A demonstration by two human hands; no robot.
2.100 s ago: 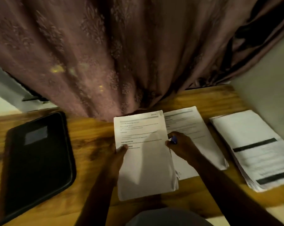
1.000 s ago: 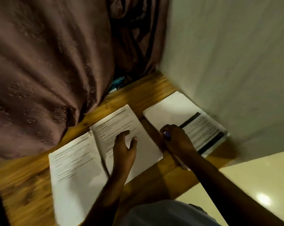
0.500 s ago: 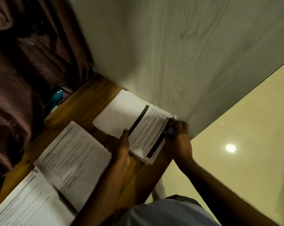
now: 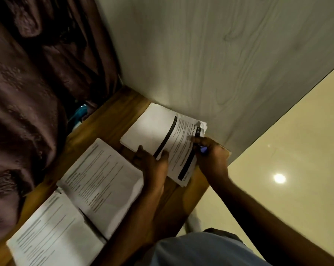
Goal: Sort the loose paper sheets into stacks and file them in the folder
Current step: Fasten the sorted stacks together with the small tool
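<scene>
Three paper stacks lie on the wooden table (image 4: 114,114). The far stack (image 4: 154,129), with black bars across its top sheet, sits against the pale wall. My left hand (image 4: 154,162) grips its near edge, thumb on top. My right hand (image 4: 210,156) holds the stack's right edge, fingers curled, with a small blue object showing between them. A middle stack (image 4: 102,181) of printed sheets lies to the left, and a third stack (image 4: 52,233) lies at the lower left. The folder is out of view.
A brown curtain (image 4: 27,93) hangs along the table's left side. A pale wood-grain wall panel (image 4: 200,64) borders the far stack. A teal object (image 4: 79,112) shows behind the table edge. Glossy beige floor (image 4: 296,150) lies to the right.
The view has swung right from the black folder and middle sheets. Both hands left the sheets at the centre and now hold the black-barred stack by the wall.
</scene>
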